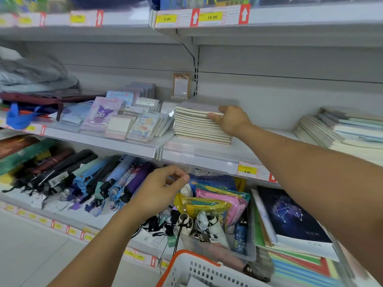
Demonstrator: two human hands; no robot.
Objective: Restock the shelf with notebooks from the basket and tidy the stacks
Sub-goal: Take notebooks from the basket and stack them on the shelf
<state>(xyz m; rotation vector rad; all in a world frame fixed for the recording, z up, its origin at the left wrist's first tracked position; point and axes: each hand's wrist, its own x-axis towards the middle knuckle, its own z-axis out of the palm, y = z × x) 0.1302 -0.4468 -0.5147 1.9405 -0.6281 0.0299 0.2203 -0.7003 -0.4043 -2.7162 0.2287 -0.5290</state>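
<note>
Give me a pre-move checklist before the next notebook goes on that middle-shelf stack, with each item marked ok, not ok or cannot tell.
1. Right hand steadies the notebook stack: ok, its fingers rest on the top notebooks at the stack's right side.
2. Stack edges squared: not ok, the upper notebooks sit skewed against the lower ones.
3. Left hand free to fetch: cannot tell, its fingers are curled and pinched, with no notebook seen in them.
4. Basket within reach: ok, it is just below the left hand.
5. Notebooks left in the basket: cannot tell, the inside is hardly in view.
6. Headroom above the stack: ok, there is open space up to the next shelf.
</note>
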